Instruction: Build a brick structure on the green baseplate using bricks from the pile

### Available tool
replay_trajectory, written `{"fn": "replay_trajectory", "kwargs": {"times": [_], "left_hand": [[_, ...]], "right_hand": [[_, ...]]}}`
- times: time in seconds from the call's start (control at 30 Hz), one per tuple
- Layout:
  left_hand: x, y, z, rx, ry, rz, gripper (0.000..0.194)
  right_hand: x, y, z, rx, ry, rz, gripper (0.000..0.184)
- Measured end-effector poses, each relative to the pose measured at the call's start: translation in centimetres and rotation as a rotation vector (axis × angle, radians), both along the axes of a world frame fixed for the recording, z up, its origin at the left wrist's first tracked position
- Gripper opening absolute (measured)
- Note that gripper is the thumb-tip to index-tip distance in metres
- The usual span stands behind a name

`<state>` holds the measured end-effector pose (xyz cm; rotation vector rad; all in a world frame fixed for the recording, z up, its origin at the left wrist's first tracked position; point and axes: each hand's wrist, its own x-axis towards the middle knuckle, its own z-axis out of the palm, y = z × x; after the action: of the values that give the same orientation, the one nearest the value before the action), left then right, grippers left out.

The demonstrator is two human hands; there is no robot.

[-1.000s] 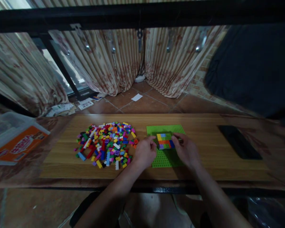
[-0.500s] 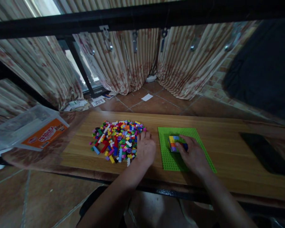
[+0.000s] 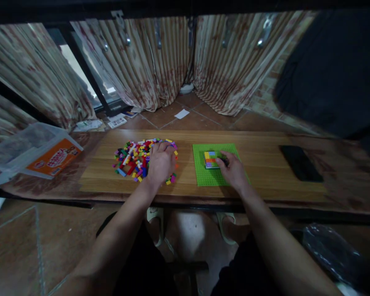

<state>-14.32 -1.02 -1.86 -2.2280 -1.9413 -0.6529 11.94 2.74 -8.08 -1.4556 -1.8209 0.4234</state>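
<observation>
My left hand (image 3: pixel 162 162) lies over the right part of a heap of colourful toy building bricks (image 3: pixel 132 158), its fingers stretched forward and a little apart; its palm side is hidden. On a green studded baseplate (image 3: pixel 203 179) sits a small block of joined bricks (image 3: pixel 210 160), with yellow, light blue, orange and purple on top. My right hand (image 3: pixel 233 169) is at the right end of this block, thumb at the near side and fingers at the far side, covering that end.
A clear plastic tub (image 3: pixel 40 144) with an orange label stands left of the wooden board (image 3: pixel 185 191). A dark flat object (image 3: pixel 300 163) lies toward the right end. A black bar (image 3: pixel 185 8) crosses above, before the curtains (image 3: pixel 160 70).
My left hand has left the block and moved left onto the brick heap, its fingers opening out. My right hand stays at the block. The camera view has shifted.
</observation>
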Motion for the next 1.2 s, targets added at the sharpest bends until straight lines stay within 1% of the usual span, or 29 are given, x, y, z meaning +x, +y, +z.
{"fn": "replay_trajectory", "kwargs": {"times": [0.1,0.2,0.27,0.3,0.37,0.43,0.5,0.57,0.63,0.67,0.7,0.77,0.83,0.9,1.0,1.1,1.2], "left_hand": [[-0.4,-2.0,1.9,0.036,-0.054,-0.035,0.023],[-1.6,-4.9,3.6,0.062,-0.094,-0.016,0.022],[-2.6,-7.5,4.2,0.070,-0.139,0.032,0.021],[-2.9,-9.0,4.1,0.057,-0.174,0.065,0.021],[-3.0,-12.4,3.4,0.049,-0.270,0.143,0.020],[-2.0,-16.0,1.7,0.013,-0.341,0.146,0.020],[0.0,-19.5,-0.5,-0.068,-0.408,0.095,0.018],[2.3,-22.4,-2.7,-0.202,-0.439,-0.004,0.020],[4.4,-24.7,-4.4,-0.327,-0.437,-0.113,0.021],[5.2,-25.6,-4.9,-0.391,-0.435,-0.181,0.021],[5.8,-26.3,-5.3,-0.452,-0.435,-0.242,0.022],[6.4,-27.3,-5.6,-0.546,-0.430,-0.314,0.025],[6.4,-28.0,-5.7,-0.609,-0.411,-0.334,0.026],[6.2,-28.7,-6.0,-0.653,-0.384,-0.317,0.026],[5.9,-29.8,-6.7,-0.707,-0.343,-0.291,0.026],[5.7,-30.6,-7.3,-0.717,-0.276,-0.380,0.027],[5.4,-30.7,-7.6,-0.717,-0.261,-0.421,0.027]], "right_hand": [[1.6,-1.2,0.1,-0.002,0.102,-0.062,0.052],[3.3,-3.3,1.2,0.044,0.136,-0.115,0.046],[4.4,-5.5,1.9,0.081,0.167,-0.137,0.043],[4.9,-6.8,2.1,0.088,0.183,-0.139,0.042],[5.9,-9.8,2.2,0.079,0.197,-0.147,0.040],[6.7,-13.2,1.9,0.064,0.162,-0.147,0.036],[7.4,-16.5,1.5,0.077,0.111,-0.143,0.033],[8.0,-19.2,1.0,0.062,0.090,-0.104,0.031],[8.4,-21.3,0.6,0.036,0.079,-0.081,0.032],[8.5,-22.0,0.5,0.014,0.077,-0.076,0.032],[8.6,-22.6,0.3,-0.008,0.080,-0.073,0.032],[8.5,-23.3,0.2,-0.041,0.097,-0.072,0.033],[8.0,-23.6,0.1,-0.052,0.112,-0.066,0.033],[7.1,-23.8,0.1,-0.047,0.104,-0.050,0.034],[5.5,-24.3,0.1,-0.032,0.085,-0.001,0.033],[4.1,-24.9,0.1,-0.028,0.080,0.064,0.031],[3.1,-25.4,0.6,-0.023,0.074,0.095,0.031]]}}
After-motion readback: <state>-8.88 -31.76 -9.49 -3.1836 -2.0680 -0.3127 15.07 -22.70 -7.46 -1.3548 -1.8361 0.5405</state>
